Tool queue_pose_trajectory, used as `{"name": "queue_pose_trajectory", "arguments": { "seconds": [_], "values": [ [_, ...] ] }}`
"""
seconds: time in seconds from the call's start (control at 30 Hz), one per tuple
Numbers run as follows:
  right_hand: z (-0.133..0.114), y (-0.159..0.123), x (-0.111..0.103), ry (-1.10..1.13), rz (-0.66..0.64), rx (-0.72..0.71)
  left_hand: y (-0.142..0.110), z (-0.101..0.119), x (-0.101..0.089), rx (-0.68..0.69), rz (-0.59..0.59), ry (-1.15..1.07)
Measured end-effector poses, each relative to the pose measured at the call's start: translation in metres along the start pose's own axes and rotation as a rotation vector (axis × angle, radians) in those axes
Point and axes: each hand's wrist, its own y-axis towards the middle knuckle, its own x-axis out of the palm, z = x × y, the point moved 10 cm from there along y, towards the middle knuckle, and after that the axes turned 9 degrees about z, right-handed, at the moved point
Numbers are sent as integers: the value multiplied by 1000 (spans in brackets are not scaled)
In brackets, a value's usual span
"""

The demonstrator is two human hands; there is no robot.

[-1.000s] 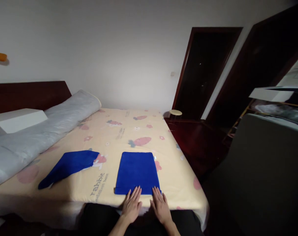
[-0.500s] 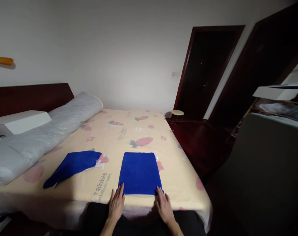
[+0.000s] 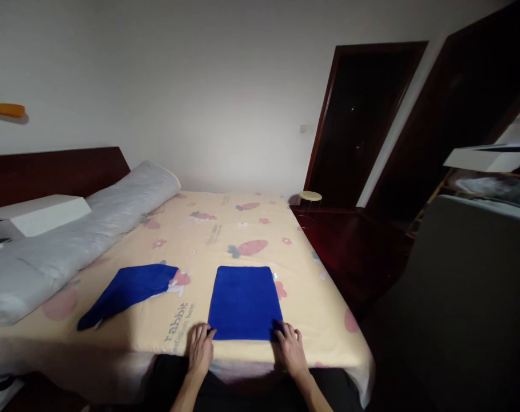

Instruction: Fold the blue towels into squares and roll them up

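A blue cloth lies flat on the bed in front of me, a small white tag at its right edge. My left hand pinches its near left corner between thumb and fingers. At the near right corner, my right hand has its fingers curled and closed on the fabric. A second blue cloth rests crumpled to the left, apart from both hands.
The bed's cream sheet carries carrot and flower prints. Along the headboard lies a long grey roll, with a white box by it. A stool stands beyond the bed, and a dark grey panel rises at right.
Both hands were lying with fingers stretched out on the near corners; now the fingers have curled and pinch those corners. The cloth has stayed in place.
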Motion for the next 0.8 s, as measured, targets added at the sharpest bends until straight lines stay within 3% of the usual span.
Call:
{"name": "queue_pose_trajectory", "arguments": {
  "seconds": [0.23,0.6,0.8],
  "values": [
    [12,14,7,115,-62,41,0,-4,-3,-66,-55,-82],
    [39,31,16,127,-69,231,49,-25,5,-215,-208,-119],
    [40,31,19,114,-49,249,46,-30,11,-294,-202,-112]
  ]
}}
